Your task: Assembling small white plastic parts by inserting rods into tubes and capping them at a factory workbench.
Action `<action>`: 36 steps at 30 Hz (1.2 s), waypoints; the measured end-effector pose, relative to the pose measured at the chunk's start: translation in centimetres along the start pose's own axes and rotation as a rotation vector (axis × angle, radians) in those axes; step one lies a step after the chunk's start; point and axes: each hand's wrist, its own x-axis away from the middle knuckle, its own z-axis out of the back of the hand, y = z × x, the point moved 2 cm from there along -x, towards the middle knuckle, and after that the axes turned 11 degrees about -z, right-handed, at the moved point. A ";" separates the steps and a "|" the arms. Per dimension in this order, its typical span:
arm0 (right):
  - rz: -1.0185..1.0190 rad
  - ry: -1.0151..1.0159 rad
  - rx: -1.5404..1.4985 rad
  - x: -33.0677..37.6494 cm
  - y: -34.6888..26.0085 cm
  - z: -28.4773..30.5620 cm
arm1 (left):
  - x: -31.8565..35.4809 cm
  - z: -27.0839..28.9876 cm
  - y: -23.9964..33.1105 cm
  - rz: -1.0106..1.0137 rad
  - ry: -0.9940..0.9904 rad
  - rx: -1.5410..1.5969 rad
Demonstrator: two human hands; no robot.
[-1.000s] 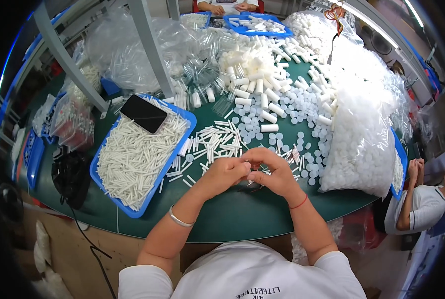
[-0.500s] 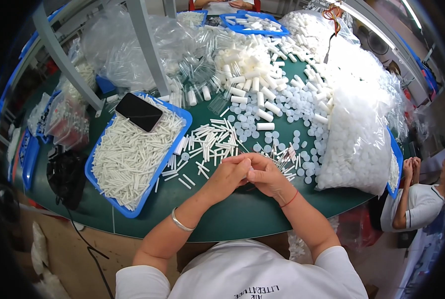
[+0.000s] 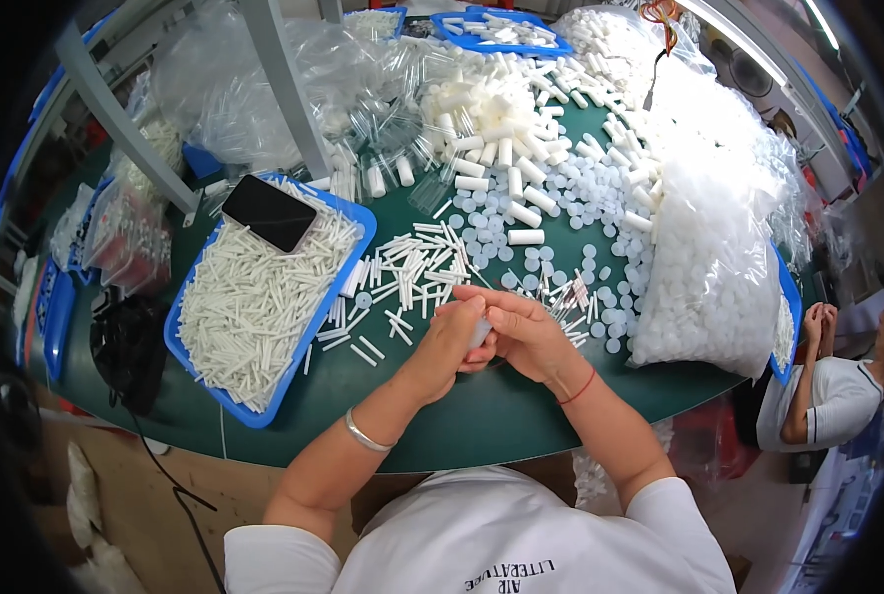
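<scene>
Over the near middle of the green table (image 3: 442, 436), my two hands meet. My left hand (image 3: 440, 351) is closed around a small whitish, partly see-through piece (image 3: 480, 333), whose exact kind the fingers hide. My right hand (image 3: 536, 342) presses against the same piece with bent fingers and thumb. Just beyond them lie loose thin white rods (image 3: 422, 272) and several thin sticks with pinkish ends (image 3: 571, 297). Round translucent caps (image 3: 487, 238) are scattered farther back, beside thick white cylinders (image 3: 526, 237) and clear tubes (image 3: 430, 193).
A blue tray (image 3: 254, 416) full of thin white rods stands at left, a black phone (image 3: 269, 213) on top. A clear bag of caps (image 3: 704, 287) bulks at right. Grey metal posts (image 3: 284, 89) rise at back left. Another person's sleeve (image 3: 843, 396) shows far right.
My fingers have shifted around each other, and the whitish piece now shows between my hands. The whole view has moved slightly.
</scene>
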 end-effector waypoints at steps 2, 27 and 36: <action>0.007 0.028 -0.011 0.0 -0.4 -0.4 | 0.0 0.3 -0.2 0.017 -0.014 0.019; 0.465 0.844 1.288 18.7 5.0 -4.8 | 7.7 -7.6 -5.9 0.471 -0.223 -0.033; -0.346 1.365 0.620 34.4 22.8 5.4 | 7.6 3.7 5.0 -0.596 -0.038 -1.684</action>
